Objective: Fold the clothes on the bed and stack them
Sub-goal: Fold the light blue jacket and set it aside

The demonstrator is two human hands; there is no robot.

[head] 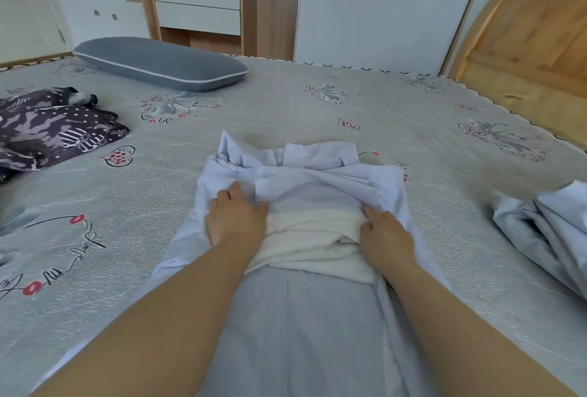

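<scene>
Bed (317, 104), grey printed sheet, spans the whole view. Shirt (295, 317), pale blue, lies at centre with its long axis running near to far, collar (319, 155) at the far end, hem toward the person. White garment (313, 238), folded, lies crosswise on the shirt's middle, its long axis left to right. Left hand (236, 222): fingers spread, pressed flat on the shirt's left side just beside the white garment's left end; the thumb tip appears to touch the folded shirt edge, though whether it pinches cloth cannot be told. Right hand (386, 233): fingers curled at the white garment's right end, where shirt cloth drapes over it; they seem to grip an edge, which layer is unclear. Both hands are about equally near the fold line, one at each end. Judgement: the fold in hand runs along the shirt's long axis, so the near hem would come up and away over the crosswise bundle. Second pale garment (546, 231), crumpled, lies at the right edge, well apart, nearer the right hand. Pillow (158, 63), grey, far left. Patterned quilt (54, 130), left edge.
</scene>
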